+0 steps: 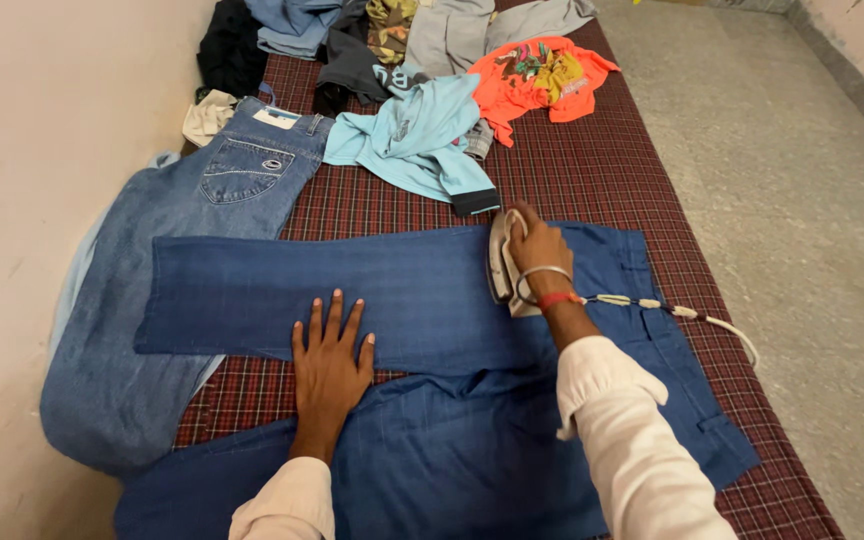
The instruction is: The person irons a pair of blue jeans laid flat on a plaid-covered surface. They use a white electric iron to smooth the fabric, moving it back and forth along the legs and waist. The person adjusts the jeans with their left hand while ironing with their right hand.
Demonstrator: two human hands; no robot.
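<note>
Left hand: the left hand [330,362] lies flat, fingers spread, pressing on the dark blue trousers [402,300], holding nothing.
Right hand: the right hand [537,250] is clamped around the handle of a pale clothes iron [501,262] that rests on the same trouser leg.
Cord: a white cord [687,314] runs from the iron off to the right, over the mat edge.
Trousers: spread across the near part of the mat, one leg stretched toward the left.
Surface: a maroon checked mat [592,170] laid on the floor.
Nearby: faded blue jeans [182,230] at left, a light blue shirt [417,140] and an orange shirt [532,85] beyond.
Room: cream wall [42,120] at left, grey speckled floor [802,180] at right.
</note>
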